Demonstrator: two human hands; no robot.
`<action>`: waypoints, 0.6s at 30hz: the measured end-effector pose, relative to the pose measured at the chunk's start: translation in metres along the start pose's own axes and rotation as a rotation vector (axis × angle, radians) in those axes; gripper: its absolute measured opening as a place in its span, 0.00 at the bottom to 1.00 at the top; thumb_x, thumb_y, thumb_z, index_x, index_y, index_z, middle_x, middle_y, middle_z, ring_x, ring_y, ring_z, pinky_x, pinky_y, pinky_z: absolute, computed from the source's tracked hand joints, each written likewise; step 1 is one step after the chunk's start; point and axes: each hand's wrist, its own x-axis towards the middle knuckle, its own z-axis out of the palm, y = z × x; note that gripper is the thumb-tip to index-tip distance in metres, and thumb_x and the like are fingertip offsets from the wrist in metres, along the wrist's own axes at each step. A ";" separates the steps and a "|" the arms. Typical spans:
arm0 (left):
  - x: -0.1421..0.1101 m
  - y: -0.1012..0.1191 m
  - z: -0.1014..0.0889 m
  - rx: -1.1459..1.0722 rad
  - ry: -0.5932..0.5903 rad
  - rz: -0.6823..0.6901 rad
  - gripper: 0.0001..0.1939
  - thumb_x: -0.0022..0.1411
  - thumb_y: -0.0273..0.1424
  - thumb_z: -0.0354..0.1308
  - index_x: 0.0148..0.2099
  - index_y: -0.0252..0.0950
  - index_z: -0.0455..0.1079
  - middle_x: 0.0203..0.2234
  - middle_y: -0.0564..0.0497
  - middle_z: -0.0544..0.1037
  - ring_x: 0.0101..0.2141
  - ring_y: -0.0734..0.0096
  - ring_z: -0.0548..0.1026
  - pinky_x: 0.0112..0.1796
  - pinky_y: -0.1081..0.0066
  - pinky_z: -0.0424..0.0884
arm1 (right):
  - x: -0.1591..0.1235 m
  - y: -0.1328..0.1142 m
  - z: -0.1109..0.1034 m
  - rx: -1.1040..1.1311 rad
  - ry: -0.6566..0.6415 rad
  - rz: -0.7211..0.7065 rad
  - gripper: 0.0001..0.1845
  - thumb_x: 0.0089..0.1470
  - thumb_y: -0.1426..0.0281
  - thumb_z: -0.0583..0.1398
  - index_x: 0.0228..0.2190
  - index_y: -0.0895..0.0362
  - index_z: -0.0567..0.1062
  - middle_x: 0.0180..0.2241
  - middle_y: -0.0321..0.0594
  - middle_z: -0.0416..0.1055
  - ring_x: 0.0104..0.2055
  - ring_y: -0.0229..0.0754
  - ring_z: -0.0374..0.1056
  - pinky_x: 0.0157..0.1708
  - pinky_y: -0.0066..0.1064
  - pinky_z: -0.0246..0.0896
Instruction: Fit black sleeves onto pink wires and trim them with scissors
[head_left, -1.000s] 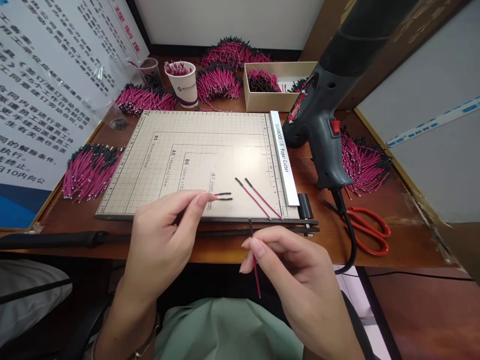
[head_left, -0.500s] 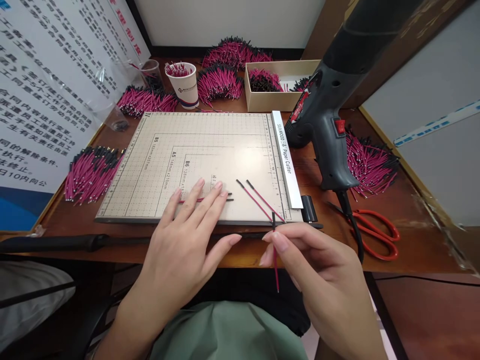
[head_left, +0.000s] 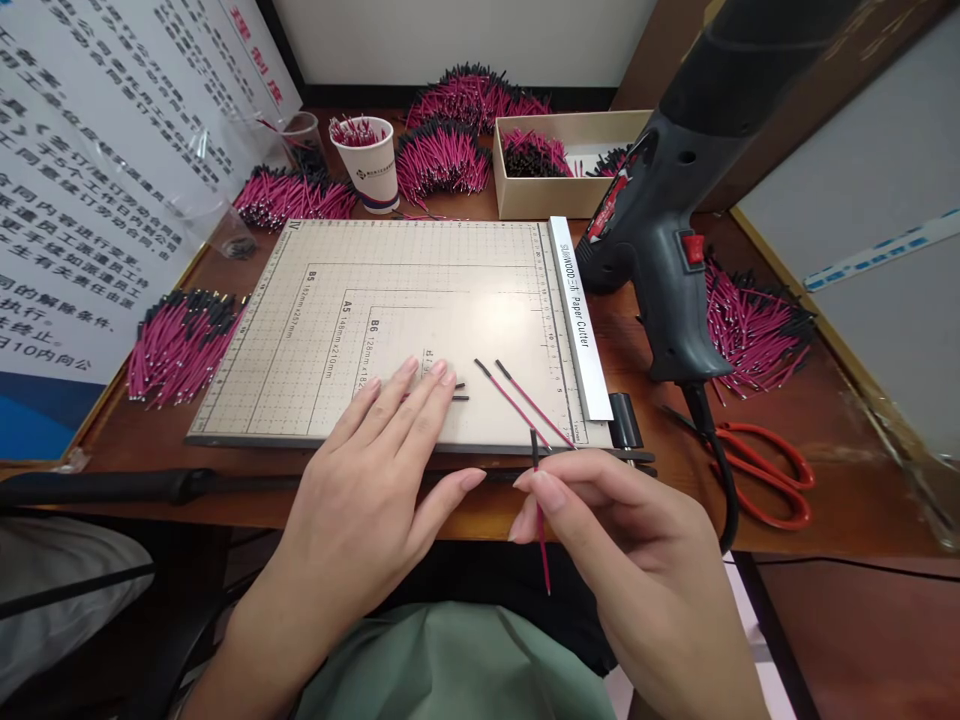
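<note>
1. So we've got a wooden counter point(head_left: 480, 515) against a pale wall point(head_left: 465, 40), with a paper cutter point(head_left: 435, 245) lying flat on it and a heat gun point(head_left: 664, 230) just off its right side.
2. Our right hand point(head_left: 637, 560) is pinching one pink wire point(head_left: 541, 530) between thumb and forefinger, by the cutter's near edge.
3. That wire's long axis runs pretty much away from us: black end toward the cutter, pink end our way.
4. Just past those fingers, two loose wires point(head_left: 517, 409) lie slantwise on the cutter, black ends far and leftward. Right hand's clearly nearer. Can't tell if the pinched wire touches them.
5. Our left hand point(head_left: 367, 480) is palm down on the cutter, fingers straight and a bit spread, gripping nothing we can see. Two black tips point(head_left: 460, 398) poke out rightward from under it, lying side to side.
</note>
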 end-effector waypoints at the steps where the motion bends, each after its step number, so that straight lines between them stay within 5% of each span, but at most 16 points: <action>1: 0.000 0.000 0.000 -0.004 0.007 -0.003 0.32 0.79 0.43 0.42 0.70 0.20 0.58 0.67 0.40 0.67 0.67 0.49 0.65 0.64 0.56 0.58 | 0.000 0.000 0.000 -0.003 0.002 -0.002 0.12 0.64 0.68 0.61 0.27 0.55 0.78 0.21 0.29 0.75 0.19 0.26 0.65 0.20 0.12 0.59; 18: 0.002 0.007 -0.001 0.004 0.043 -0.008 0.26 0.78 0.39 0.43 0.63 0.21 0.66 0.64 0.32 0.68 0.62 0.40 0.70 0.59 0.44 0.70 | 0.001 0.000 0.003 0.025 -0.028 0.008 0.11 0.63 0.69 0.62 0.28 0.54 0.77 0.22 0.28 0.75 0.21 0.25 0.67 0.21 0.11 0.60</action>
